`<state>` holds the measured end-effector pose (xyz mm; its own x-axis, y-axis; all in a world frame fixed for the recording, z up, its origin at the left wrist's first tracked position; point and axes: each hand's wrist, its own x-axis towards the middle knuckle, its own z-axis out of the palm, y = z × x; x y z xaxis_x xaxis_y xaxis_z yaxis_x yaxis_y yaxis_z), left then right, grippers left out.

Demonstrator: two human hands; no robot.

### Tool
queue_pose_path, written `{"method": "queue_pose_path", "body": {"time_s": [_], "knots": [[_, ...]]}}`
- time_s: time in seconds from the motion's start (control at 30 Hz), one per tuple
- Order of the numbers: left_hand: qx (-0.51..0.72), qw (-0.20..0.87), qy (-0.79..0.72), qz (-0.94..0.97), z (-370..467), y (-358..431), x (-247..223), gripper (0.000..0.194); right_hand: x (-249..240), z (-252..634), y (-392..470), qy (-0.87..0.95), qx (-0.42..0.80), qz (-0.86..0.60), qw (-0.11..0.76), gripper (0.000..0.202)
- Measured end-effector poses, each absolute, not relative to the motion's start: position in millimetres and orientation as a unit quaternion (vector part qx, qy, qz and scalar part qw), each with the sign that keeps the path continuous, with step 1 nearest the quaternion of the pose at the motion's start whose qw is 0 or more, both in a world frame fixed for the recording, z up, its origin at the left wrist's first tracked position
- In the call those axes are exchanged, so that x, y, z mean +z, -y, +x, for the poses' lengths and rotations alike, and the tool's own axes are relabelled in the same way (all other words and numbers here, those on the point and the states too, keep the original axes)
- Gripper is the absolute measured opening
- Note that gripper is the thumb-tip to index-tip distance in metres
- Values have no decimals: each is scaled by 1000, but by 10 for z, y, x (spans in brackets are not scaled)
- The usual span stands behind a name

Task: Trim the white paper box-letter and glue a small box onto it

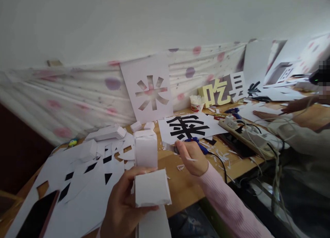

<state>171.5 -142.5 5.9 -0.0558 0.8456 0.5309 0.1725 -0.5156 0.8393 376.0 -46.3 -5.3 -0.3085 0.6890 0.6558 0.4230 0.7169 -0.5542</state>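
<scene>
My left hand point(125, 200) is closed around a white boxy paper piece point(152, 188), its thumb and fingers on opposite sides. The piece has a raised square end near me, and more white block shapes extend behind and below it. My right hand point(192, 157), in a pink sleeve, is closed on a small cutter point(168, 147) whose blade points left. Beyond that hand lies a white sheet with black character strokes point(188, 126). A blue glue gun point(202, 147) rests just behind my right hand, partly hidden by it.
Cut sheets point(85, 193) and a phone point(38, 214) lie left. A stencil board point(129, 76) leans on the wall. Behind are a cup of scraps point(197, 104) and yellow characters point(218, 93). Right are a power strip point(247, 135), cables and another person's hands point(265, 115).
</scene>
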Motion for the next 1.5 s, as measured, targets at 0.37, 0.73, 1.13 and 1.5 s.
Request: {"method": "queue_pose_path", "body": {"time_s": [0.37,0.73,1.13,1.5], "knots": [[596,275,-409,633,1728,1406,32,42,163,3701,906,880,147,-233,386,34],[574,260,-394,668,1670,1473,4,44,-163,3747,458,767,195,-367,488,50],[601,114,-492,620,1799,1442,-61,40,45,3599,1005,752,259,-274,540,47],[563,180,-507,628,1831,1365,-65,41,36,3610,1007,773,158,-216,575,17]]}}
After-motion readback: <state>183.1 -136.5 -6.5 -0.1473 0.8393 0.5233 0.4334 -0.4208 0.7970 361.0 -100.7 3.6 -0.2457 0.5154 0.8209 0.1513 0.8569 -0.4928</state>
